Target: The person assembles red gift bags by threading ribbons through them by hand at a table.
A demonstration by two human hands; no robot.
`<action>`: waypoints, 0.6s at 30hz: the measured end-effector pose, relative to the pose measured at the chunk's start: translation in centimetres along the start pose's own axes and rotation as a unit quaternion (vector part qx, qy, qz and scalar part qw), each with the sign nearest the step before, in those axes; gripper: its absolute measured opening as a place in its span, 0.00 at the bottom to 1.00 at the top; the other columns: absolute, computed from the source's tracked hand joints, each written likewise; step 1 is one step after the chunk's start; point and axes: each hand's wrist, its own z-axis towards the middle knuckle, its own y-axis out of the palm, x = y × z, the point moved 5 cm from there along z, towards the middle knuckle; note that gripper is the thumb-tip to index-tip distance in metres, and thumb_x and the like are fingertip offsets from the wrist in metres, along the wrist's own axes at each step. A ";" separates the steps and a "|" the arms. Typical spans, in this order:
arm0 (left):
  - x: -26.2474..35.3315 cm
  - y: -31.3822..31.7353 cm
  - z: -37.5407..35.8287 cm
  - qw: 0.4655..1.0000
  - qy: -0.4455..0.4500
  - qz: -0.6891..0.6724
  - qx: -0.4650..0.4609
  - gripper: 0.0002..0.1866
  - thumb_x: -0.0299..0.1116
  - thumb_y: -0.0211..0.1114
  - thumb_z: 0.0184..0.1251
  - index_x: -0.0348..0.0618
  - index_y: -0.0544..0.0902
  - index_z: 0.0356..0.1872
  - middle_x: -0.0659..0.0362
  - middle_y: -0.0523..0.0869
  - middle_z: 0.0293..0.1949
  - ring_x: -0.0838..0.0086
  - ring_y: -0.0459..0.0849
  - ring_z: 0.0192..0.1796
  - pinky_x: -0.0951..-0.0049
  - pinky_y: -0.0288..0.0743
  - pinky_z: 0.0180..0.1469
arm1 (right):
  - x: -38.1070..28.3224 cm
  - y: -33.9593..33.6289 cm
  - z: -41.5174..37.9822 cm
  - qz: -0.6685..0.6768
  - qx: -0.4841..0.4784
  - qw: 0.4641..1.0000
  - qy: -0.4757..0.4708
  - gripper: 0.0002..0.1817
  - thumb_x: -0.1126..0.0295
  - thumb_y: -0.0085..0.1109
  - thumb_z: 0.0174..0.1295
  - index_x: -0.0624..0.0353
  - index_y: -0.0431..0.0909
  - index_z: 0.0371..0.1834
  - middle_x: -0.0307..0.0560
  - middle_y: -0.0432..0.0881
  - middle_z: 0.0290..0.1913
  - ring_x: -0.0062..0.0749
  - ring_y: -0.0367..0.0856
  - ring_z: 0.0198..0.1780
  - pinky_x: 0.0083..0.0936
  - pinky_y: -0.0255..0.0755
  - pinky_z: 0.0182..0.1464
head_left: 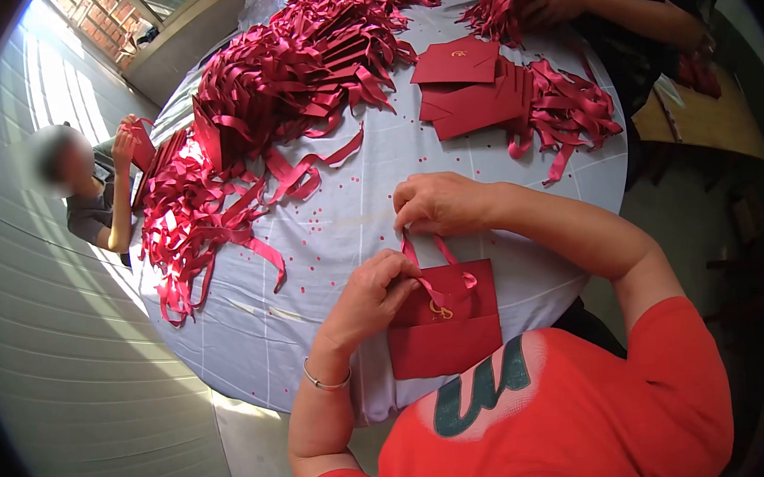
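Observation:
A flat red paper gift bag (446,346) with a gold emblem lies on the cloth right in front of me. Its pink-red ribbon (445,253) rises from the top edge in a loop. My right hand (445,204) is above the bag, fingers pinched on the upper part of the ribbon. At the bag's upper left, my left hand (371,296) has its fingers closed on a ribbon end, close to the emblem. Another end of ribbon curls over the bag's front. The fingertips partly cover the ribbon, so whether it is knotted cannot be seen.
A big heap of ribboned red bags (269,85) covers the round table's far left. Stacked red bags (474,94) lie at the far right. Small red dots are scattered over the pale tablecloth (324,198). Two other people handle bags at the left and upper right.

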 end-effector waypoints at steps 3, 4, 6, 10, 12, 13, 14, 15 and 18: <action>0.0 0.1 0.1 1.000 0.006 0.000 -0.005 0.06 0.21 0.65 0.60 0.38 0.79 0.38 0.52 0.82 0.36 0.57 0.82 0.39 0.65 0.76 0.42 | 0.2 -0.1 0.4 -0.019 -0.027 0.999 -0.017 0.07 0.71 0.68 0.52 0.50 0.85 0.35 0.39 0.81 0.43 0.38 0.79 0.49 0.33 0.75 0.48; 0.0 0.1 0.1 1.000 0.005 0.000 -0.005 0.06 0.21 0.65 0.60 0.38 0.79 0.38 0.52 0.82 0.36 0.57 0.82 0.39 0.65 0.76 0.42 | 0.4 -0.1 0.5 -0.019 -0.027 0.999 -0.016 0.07 0.71 0.68 0.52 0.50 0.85 0.35 0.39 0.81 0.43 0.38 0.79 0.49 0.33 0.75 0.48; 0.0 0.1 0.1 1.000 0.007 0.009 -0.006 0.07 0.19 0.66 0.59 0.38 0.79 0.38 0.54 0.82 0.36 0.61 0.82 0.40 0.68 0.76 0.43 | 0.5 -0.3 0.4 -0.017 -0.006 0.999 -0.028 0.04 0.71 0.68 0.53 0.51 0.83 0.31 0.39 0.81 0.42 0.38 0.81 0.47 0.33 0.77 0.45; -0.4 0.2 0.1 1.000 0.026 0.007 -0.007 0.07 0.18 0.65 0.59 0.37 0.78 0.37 0.53 0.81 0.37 0.60 0.82 0.40 0.68 0.76 0.44 | 1.2 -1.2 0.4 -0.013 -0.010 0.999 -0.030 0.03 0.71 0.66 0.54 0.53 0.82 0.30 0.39 0.81 0.40 0.37 0.82 0.44 0.33 0.78 0.42; -0.4 0.2 0.0 1.000 0.023 0.006 -0.011 0.07 0.18 0.65 0.58 0.37 0.78 0.36 0.53 0.81 0.37 0.59 0.82 0.40 0.67 0.76 0.44 | 1.7 -1.0 0.3 -0.036 0.005 0.998 -0.042 0.02 0.72 0.66 0.54 0.55 0.81 0.29 0.40 0.81 0.39 0.38 0.83 0.41 0.32 0.78 0.41; -0.3 0.1 0.1 1.000 0.022 0.005 -0.011 0.07 0.18 0.65 0.58 0.37 0.78 0.36 0.53 0.81 0.37 0.59 0.82 0.40 0.67 0.76 0.44 | 2.1 -1.0 0.3 -0.036 0.004 0.998 -0.042 0.02 0.72 0.66 0.54 0.55 0.81 0.29 0.40 0.81 0.39 0.38 0.83 0.41 0.32 0.78 0.41; -0.3 0.1 0.0 1.000 0.018 0.009 -0.011 0.07 0.18 0.65 0.57 0.37 0.77 0.36 0.53 0.81 0.36 0.59 0.82 0.40 0.67 0.76 0.44 | 2.3 -0.9 0.3 -0.035 0.007 0.998 -0.052 0.02 0.72 0.65 0.54 0.55 0.81 0.29 0.40 0.81 0.40 0.38 0.83 0.42 0.32 0.78 0.41; -0.2 0.0 0.0 1.000 0.015 0.012 -0.012 0.08 0.19 0.66 0.57 0.37 0.77 0.36 0.53 0.80 0.36 0.59 0.82 0.40 0.67 0.76 0.43 | 2.5 -1.0 0.3 -0.035 0.011 0.997 -0.062 0.02 0.72 0.65 0.55 0.55 0.81 0.29 0.40 0.81 0.40 0.38 0.83 0.42 0.32 0.78 0.41; -0.3 0.0 -0.1 1.000 0.009 0.006 -0.011 0.07 0.19 0.66 0.57 0.37 0.77 0.35 0.53 0.80 0.36 0.60 0.81 0.39 0.67 0.76 0.43 | 3.2 -1.2 0.0 -0.092 0.009 0.995 -0.044 0.01 0.73 0.65 0.55 0.56 0.82 0.29 0.41 0.81 0.41 0.38 0.82 0.44 0.32 0.78 0.43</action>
